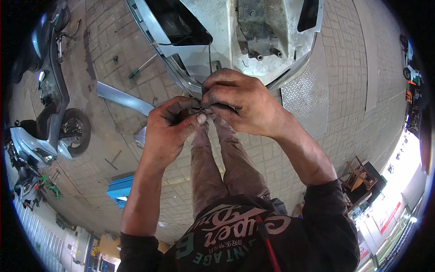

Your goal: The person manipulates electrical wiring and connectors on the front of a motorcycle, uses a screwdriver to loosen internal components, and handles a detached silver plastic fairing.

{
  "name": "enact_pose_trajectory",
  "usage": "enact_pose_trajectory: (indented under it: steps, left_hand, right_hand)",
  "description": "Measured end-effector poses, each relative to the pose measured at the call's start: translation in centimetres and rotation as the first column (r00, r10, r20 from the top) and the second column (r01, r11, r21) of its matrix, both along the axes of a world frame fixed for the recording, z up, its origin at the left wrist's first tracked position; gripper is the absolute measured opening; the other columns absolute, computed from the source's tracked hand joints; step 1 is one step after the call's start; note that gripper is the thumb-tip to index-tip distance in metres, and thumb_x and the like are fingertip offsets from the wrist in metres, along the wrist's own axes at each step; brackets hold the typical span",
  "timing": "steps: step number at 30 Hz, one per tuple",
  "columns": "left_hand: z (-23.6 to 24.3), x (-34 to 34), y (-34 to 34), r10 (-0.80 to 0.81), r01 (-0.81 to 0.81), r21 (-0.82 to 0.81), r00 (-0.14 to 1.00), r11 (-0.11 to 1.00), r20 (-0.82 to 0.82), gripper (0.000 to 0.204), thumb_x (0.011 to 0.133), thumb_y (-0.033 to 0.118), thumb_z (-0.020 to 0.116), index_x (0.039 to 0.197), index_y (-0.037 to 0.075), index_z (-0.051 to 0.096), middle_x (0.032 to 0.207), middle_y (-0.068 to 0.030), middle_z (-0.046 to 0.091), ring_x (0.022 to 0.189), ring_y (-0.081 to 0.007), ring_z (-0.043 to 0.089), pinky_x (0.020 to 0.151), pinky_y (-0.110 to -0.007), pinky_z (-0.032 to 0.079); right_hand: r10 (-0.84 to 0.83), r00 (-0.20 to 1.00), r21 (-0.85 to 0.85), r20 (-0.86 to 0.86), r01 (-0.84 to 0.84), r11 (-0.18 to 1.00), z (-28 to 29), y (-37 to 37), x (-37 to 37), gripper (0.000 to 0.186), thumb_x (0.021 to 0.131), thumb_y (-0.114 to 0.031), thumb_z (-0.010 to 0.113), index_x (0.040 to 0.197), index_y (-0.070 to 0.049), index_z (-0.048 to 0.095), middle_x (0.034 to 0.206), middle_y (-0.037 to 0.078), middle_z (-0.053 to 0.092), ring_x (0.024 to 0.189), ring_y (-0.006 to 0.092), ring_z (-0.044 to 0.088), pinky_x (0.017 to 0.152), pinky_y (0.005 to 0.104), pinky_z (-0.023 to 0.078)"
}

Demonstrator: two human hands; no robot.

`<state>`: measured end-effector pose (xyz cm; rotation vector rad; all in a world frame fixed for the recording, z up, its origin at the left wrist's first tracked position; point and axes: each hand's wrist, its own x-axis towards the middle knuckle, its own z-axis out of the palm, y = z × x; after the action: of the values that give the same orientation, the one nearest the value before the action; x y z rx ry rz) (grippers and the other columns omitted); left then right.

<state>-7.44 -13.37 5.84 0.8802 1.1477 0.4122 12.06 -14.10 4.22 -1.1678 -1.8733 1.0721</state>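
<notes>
Dark shirt (240, 231) hides paving (342, 63); screwdriver (133, 74) lies beyond left hand (167, 129).

The left forearm (144, 199) reaches nearly straight forward; the right forearm (306, 154) slants inward. The left grip (170, 131) and right grip (244, 102) come together, dark-smudged fingers (222, 95) curled toward the thumbs, the right slightly farther forward.

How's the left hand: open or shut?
Shut: on the left hand, thumb and fingers close together beside the right hand. What sits between them: cannot tell, too small.
</notes>
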Motion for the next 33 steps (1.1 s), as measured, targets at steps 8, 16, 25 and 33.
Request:
enact_pose_trajectory:
  steps: [8,16,25,33]
  left_hand:
    - [0.1,0.8,-1.2,0.126,-0.113,0.155,0.989,0.981,-0.078,0.018,0.077,-0.004,0.066,0.094,-0.002,0.059,0.083,-0.0038,0.065,0.074,-0.0061,0.056,0.066,-0.02,0.046]
    - [-0.5,0.5,-2.0,0.09,0.033,0.405,0.955,0.914,-0.282,0.015,0.078,0.0,0.066,0.091,-0.001,0.06,0.079,-0.0028,0.062,0.066,-0.0072,0.054,0.057,-0.022,0.043]
    - [-0.2,-1.2,0.5,0.092,-0.077,-0.149,0.992,0.986,0.092,0.017,0.08,0.006,0.065,0.094,-0.001,0.059,0.074,-0.0023,0.06,0.06,-0.0086,0.051,0.053,-0.022,0.04]
    - [-0.8,-1.3,1.9,0.057,0.03,-0.421,0.98,0.907,0.193,0.022,0.079,0.013,0.068,0.094,-0.001,0.06,0.07,-0.0007,0.056,0.054,-0.0068,0.045,0.046,-0.021,0.032]
  right_hand:
    - [-0.001,1.0,-0.037,-0.031,0.0,0.999,-0.4,-0.1,0.1,0.018,0.068,-0.002,0.065,0.085,0.0,0.057,0.094,0.014,0.057,0.091,0.0331,0.056,0.078,0.0401,0.046]
    - [-0.009,0.997,-0.005,0.082,0.009,1.0,-0.1,0.0,0.1,0.021,0.068,0.001,0.068,0.088,-0.002,0.062,0.094,0.01,0.059,0.088,0.0269,0.06,0.075,0.0346,0.051]
    - [-0.015,1.0,0.026,0.017,0.014,1.0,-0.3,-0.1,0.1,0.021,0.067,0.003,0.068,0.087,-0.001,0.061,0.095,0.011,0.058,0.086,0.0265,0.059,0.073,0.0344,0.051]
    - [0.053,0.998,0.133,0.036,-0.058,0.989,-0.3,0.3,0.0,0.019,0.067,0.002,0.068,0.084,-0.002,0.061,0.094,0.01,0.058,0.087,0.0259,0.059,0.072,0.0346,0.051]
